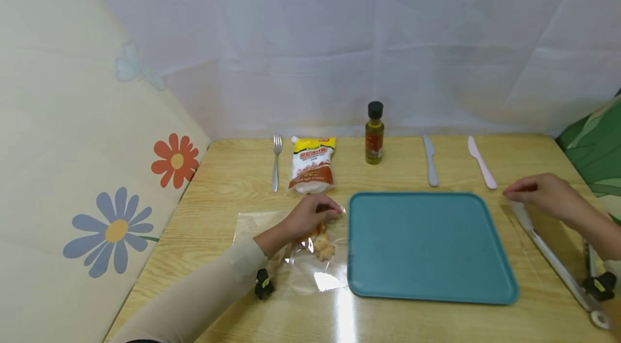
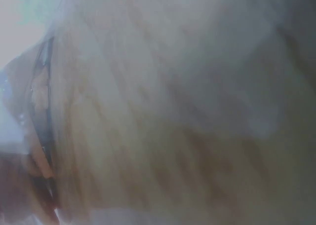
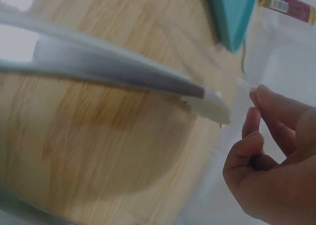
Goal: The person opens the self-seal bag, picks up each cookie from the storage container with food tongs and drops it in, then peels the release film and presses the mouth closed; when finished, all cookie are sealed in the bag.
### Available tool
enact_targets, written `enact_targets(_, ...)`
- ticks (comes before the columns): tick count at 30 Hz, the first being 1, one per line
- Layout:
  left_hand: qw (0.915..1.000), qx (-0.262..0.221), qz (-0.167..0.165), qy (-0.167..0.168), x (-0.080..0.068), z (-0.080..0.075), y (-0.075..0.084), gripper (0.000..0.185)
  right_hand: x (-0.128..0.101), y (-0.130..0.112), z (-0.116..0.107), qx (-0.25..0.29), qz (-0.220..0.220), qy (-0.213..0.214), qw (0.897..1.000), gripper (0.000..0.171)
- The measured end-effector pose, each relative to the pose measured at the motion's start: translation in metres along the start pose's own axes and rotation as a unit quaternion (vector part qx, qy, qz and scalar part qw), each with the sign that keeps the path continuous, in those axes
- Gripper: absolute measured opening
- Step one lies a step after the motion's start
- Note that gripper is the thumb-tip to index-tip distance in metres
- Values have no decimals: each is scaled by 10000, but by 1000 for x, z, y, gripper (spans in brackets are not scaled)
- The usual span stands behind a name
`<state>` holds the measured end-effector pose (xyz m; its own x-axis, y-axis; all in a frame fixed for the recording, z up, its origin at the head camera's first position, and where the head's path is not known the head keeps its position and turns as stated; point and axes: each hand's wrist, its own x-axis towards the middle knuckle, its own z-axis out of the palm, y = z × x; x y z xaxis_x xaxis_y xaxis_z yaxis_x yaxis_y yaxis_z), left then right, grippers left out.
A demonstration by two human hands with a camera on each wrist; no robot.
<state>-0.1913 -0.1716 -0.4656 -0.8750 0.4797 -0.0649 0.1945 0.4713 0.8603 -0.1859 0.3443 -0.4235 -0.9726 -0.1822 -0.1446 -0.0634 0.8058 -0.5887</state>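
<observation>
On a wooden table (image 1: 233,170), a clear plastic bag (image 1: 310,262) of pale food pieces (image 1: 324,248), just left of a teal tray (image 1: 427,246), is pinched by the left hand (image 1: 310,216), while metal tongs (image 1: 558,262) are neared by the loosely curled, empty right hand (image 1: 543,194).

back: pale white creased sheet wall (image 1: 339,35) across top | left: cream panel with orange and blue flower prints (image 1: 73,159) | lower centre: light wood-grain surface (image 1: 233,181), glossy glare | right edge: green leaf-patterned cloth (image 1: 594,149)
</observation>
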Motion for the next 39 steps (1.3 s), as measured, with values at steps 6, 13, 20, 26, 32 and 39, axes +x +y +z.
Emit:
enact_targets(6, 10000, -16, -36, -21, 1, 0, -1, 11, 8, 3, 3, -147, -107, -158, 9997, 28)
enact_targets(13, 10000, 0, -52, -22, 1, 0, -3, 11, 13, 8, 6, -144, -48, -57, 9999, 23)
enact_targets(20, 10000, -23, -54, -14, 1, 1, -4, 11, 13, 10, 6, -58, -5, 159, 9999, 28)
enact_targets(26, 10000, 1, -92, -3, 1, 0, -3, 11, 11, 5, 3, 85, -32, 196, 9998, 34)
enact_targets(32, 9999, -28, -111, 3, 0, -1, -1, 11, 9, -13, 9, 438, -234, 138, 9987, 35)
enact_targets(39, 9999, -83, -119, 3, 1, 0, -2, 12, 6, -50, 28, 652, -526, -1, 9965, 30)
